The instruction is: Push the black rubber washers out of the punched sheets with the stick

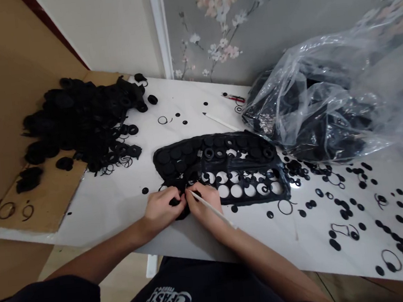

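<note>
Two black moulded rubber sheets lie at the table's middle. The rear rubber sheet (pixel 183 149) still has round parts in it, while the front rubber sheet (pixel 229 185) has rows of open round holes. My left hand (pixel 164 205) is closed on the left end of the front sheet, where the black material is bunched up. My right hand (pixel 205 201) grips a thin white pencil-like stick (pixel 213 209), its tip hidden among the fingers at the rubber. Both hands almost touch. What exactly lies between the fingertips is too dark to make out.
A heap of black rubber rings (pixel 82 115) sits on cardboard (pixel 52 205) at the left. At the back right stands a clear plastic bag (pixel 311 101) of black material. Small black discs (pixel 344 205) scatter across the right side. Another white pencil (pixel 220 121) and a red tool (pixel 235 98) lie behind.
</note>
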The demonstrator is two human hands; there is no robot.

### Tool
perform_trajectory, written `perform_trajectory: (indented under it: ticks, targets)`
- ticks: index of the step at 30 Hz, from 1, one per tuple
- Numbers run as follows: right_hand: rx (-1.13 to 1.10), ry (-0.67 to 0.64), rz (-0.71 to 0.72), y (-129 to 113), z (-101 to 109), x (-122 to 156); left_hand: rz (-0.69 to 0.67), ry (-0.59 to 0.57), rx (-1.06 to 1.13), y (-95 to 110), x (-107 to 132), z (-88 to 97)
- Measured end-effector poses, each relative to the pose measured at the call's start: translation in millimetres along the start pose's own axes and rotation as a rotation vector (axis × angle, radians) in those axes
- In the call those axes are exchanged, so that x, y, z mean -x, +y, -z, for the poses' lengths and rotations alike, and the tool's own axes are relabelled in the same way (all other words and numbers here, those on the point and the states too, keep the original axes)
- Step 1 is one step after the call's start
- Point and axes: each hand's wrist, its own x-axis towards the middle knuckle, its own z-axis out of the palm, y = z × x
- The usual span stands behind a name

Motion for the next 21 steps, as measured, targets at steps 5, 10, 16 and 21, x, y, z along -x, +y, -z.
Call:
perform_trajectory:
  ticks: [5,10,16,21]
  targets:
    - [0.137,0.025,0.048,4.4,-5.9,0.6,0.035,0.09,0.062,-1.8,1.6,-6.3]
    - [0.216,0.028,0.046,2.3,-6.8,-1.0,0.092,0.144,0.136,0.7,0.6,-8.5]
    - [0.215,0.026,0.031,-2.3,-3.0,-3.3,0.179,0.102,0.21,3.7,-4.0,-1.8]
    - [-0.024,0.009,-0.092,2.4,0.5,-3.4,0.341,-0.212,-0.156,24.1,-13.9,13.9]
